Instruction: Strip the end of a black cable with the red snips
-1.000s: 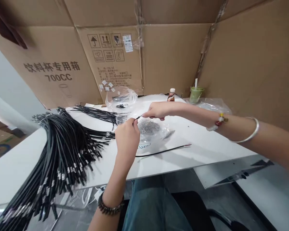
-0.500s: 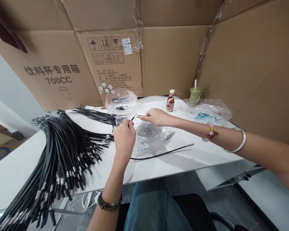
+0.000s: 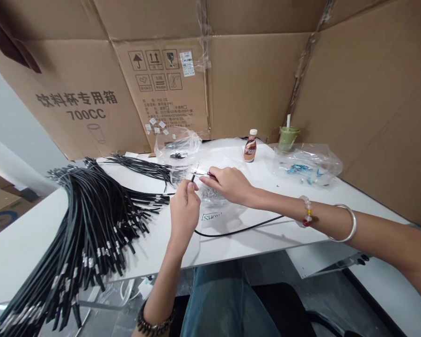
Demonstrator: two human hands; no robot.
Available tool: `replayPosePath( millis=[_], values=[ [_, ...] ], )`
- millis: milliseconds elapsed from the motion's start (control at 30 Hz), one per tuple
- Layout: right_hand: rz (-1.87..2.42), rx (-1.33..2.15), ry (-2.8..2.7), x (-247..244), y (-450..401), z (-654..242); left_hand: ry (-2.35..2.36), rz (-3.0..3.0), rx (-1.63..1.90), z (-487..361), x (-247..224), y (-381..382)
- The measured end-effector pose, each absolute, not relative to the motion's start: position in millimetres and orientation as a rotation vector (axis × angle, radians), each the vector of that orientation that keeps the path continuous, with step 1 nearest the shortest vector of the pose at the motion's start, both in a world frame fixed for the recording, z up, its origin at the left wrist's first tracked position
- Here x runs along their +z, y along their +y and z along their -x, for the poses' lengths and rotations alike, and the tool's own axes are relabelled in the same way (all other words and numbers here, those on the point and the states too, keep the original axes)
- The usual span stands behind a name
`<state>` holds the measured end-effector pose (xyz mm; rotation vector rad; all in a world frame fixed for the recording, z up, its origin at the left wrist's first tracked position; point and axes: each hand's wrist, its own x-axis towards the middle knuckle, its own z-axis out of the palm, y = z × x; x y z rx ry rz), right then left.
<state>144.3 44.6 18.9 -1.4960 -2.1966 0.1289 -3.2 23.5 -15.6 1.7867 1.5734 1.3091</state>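
Note:
My left hand [image 3: 185,206] is closed around a black cable [image 3: 238,232], with a short piece of its end standing up past the thumb and fingertip. Thin bare strands show above that end. The rest of the cable curves over the table below and runs behind my right forearm. My right hand [image 3: 231,185] is closed on a thin metal tool with a dark red grip [image 3: 212,176], too small to name surely. Its tip lies across the cable end. Beneath both hands is a clear plastic bag [image 3: 212,206] of small metallic pieces.
A large bundle of black cables [image 3: 91,220] covers the table's left side, with a smaller bunch [image 3: 140,167] behind. A drink bottle [image 3: 250,146], a green cup [image 3: 288,139] and a clear bag with blue items [image 3: 301,169] stand further back. Cardboard walls [image 3: 259,79] enclose the table.
The red-gripped tool now shows in my right hand, its tip across the cable end. My right hand has shifted slightly down. The cable's far end has slid behind my right forearm.

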Motion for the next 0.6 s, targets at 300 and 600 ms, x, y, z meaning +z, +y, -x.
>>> replayPosePath(
  millis=[300,600],
  values=[
    [1.521,0.227,-2.205,23.9,45.9,-145.0,1.649,-1.820,1.322,2.8,-19.1,27.0],
    [1.628,0.520,-2.229,35.5,65.8,-154.0,1.788,-1.973,1.238,-9.1,-15.1,38.7]
  ],
)
